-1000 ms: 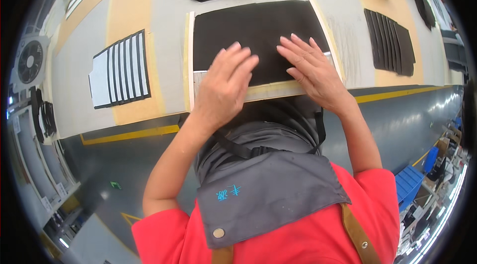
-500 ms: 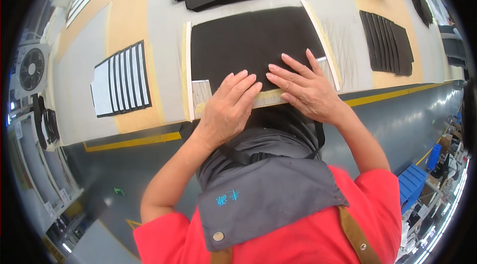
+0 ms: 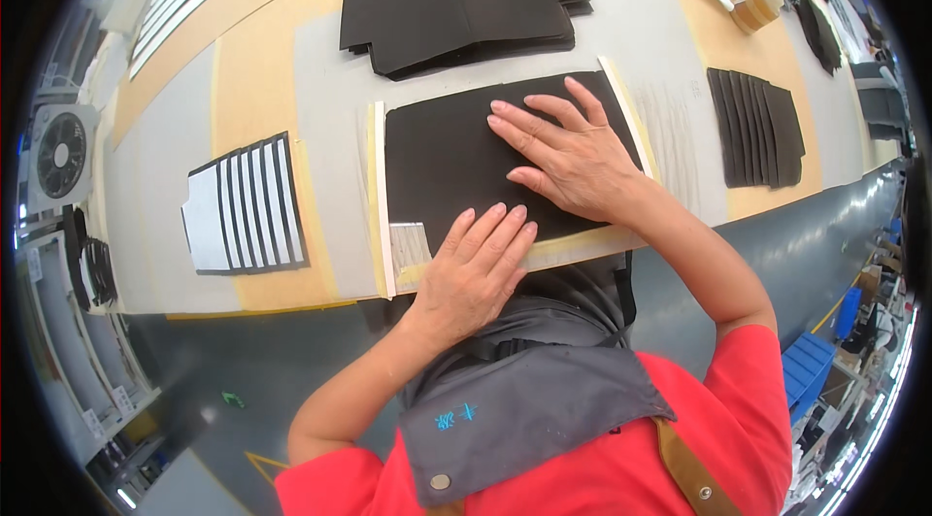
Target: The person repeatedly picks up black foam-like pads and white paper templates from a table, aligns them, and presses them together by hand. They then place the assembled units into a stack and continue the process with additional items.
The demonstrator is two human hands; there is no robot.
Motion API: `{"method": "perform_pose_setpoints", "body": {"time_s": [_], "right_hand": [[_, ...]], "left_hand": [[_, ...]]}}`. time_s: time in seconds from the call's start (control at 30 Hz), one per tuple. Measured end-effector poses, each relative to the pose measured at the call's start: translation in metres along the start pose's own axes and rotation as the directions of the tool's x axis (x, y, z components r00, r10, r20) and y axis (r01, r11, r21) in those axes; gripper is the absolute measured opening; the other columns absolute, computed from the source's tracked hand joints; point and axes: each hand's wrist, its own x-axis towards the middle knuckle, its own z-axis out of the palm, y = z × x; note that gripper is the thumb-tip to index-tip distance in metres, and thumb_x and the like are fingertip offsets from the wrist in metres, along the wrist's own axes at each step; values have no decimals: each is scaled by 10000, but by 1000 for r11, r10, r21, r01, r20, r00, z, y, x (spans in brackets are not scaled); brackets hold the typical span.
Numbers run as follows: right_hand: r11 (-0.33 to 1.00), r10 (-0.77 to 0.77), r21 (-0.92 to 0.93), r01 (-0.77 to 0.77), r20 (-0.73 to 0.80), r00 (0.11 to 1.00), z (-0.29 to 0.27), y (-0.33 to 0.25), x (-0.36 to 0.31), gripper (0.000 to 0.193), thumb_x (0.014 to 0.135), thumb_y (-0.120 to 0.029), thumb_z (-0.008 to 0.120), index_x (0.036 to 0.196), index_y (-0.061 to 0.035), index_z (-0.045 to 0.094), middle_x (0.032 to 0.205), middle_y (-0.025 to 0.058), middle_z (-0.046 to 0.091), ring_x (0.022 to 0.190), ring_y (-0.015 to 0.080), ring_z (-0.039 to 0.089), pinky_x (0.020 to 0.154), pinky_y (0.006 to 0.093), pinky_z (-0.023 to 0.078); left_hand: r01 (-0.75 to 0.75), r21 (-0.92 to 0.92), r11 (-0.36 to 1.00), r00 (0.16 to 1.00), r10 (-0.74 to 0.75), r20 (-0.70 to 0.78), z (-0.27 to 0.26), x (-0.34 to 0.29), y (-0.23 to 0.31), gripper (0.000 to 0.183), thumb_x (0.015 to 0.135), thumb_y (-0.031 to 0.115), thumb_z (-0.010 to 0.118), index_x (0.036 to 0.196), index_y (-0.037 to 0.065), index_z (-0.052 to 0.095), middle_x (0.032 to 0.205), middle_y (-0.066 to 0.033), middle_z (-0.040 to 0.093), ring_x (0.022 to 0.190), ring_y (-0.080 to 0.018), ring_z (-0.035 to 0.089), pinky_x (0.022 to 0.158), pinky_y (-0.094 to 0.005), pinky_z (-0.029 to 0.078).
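Observation:
A black sheet (image 3: pixel 442 152) with a notched near left corner lies flat on the worktable, between a pale strip (image 3: pixel 381 196) on its left and another pale strip (image 3: pixel 626 113) on its right. My right hand (image 3: pixel 573 147) rests palm down on the right part of the sheet, its fingers spread. At the sheet's near edge lies my left hand (image 3: pixel 476 264), flat, with the fingertips on the black material. Neither hand grips anything. Just beyond the sheet sits a stack of black notched sheets (image 3: pixel 461 6).
On the left are overlapped white pieces with black edges (image 3: pixel 248 205); on the right, a fanned row of black pieces (image 3: pixel 757 128). A tan bottle (image 3: pixel 757 9) lies at the far right. A fan (image 3: pixel 63 155) stands left of the worktable (image 3: pixel 335 60).
My right hand has slid farther up the black sheet, away from me. My left hand stays by the near edge. The whole table sits lower in the picture.

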Motion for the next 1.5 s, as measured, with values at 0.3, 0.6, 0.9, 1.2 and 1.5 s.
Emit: {"method": "perform_pose_setpoints", "body": {"time_s": [0.3, 0.6, 0.9, 1.2, 1.5], "right_hand": [[998, 63, -23, -62, 48, 997, 5, 7, 17, 508, 1043, -268, 643, 1541, -190, 583, 1593, -40, 562, 1505, 193, 458, 1313, 602, 120], [997, 63, -48, -57, 118, 991, 3, 11, 16, 493, 1114, -266, 523, 1603, -207, 512, 1658, -35, 495, 1592, 216, 348, 1322, 593, 72], [998, 48, -39, -44, 102, 994, 5, 10, 15, 497, 1126, -289, 495, 1616, -208, 496, 1666, -36, 486, 1600, 215, 337, 1320, 594, 60], [998, 15, -64, -11, 62, 998, 8, 17, 9, 502, 1120, -343, 525, 1597, -187, 514, 1630, 15, 528, 1554, 243, 411, 1284, 662, 143], [946, 314, 92, -310, -37, 949, -58, 49, -110, 451, 1090, -258, 570, 1534, -182, 588, 1576, 24, 584, 1477, 268, 499, 1282, 566, 219]], "left_hand": [[55, -7, 998, 998, -55, -24, 2, -3, 5, 561, 939, 211, 732, 1473, 89, 608, 1572, -86, 536, 1480, -272, 468, 1259, -494, 341], [71, -56, 996, 988, -78, -130, 6, -3, 3, 552, 913, 270, 780, 1417, 84, 653, 1520, -62, 582, 1443, -251, 512, 1263, -565, 308], [120, -186, 975, 984, -141, -104, -8, -12, -19, 634, 924, 326, 775, 1494, 111, 598, 1598, -170, 491, 1510, -363, 430, 1260, -565, 315], [166, 5, 986, 977, -165, 134, -32, -8, -25, 706, 948, 407, 745, 1598, 262, 513, 1710, -90, 382, 1598, -321, 309, 1284, -644, 175], [162, 116, 980, 967, -182, 180, -31, -6, -21, 642, 1020, 475, 624, 1603, 230, 516, 1729, -91, 354, 1610, -328, 282, 1301, -641, 117]]}}
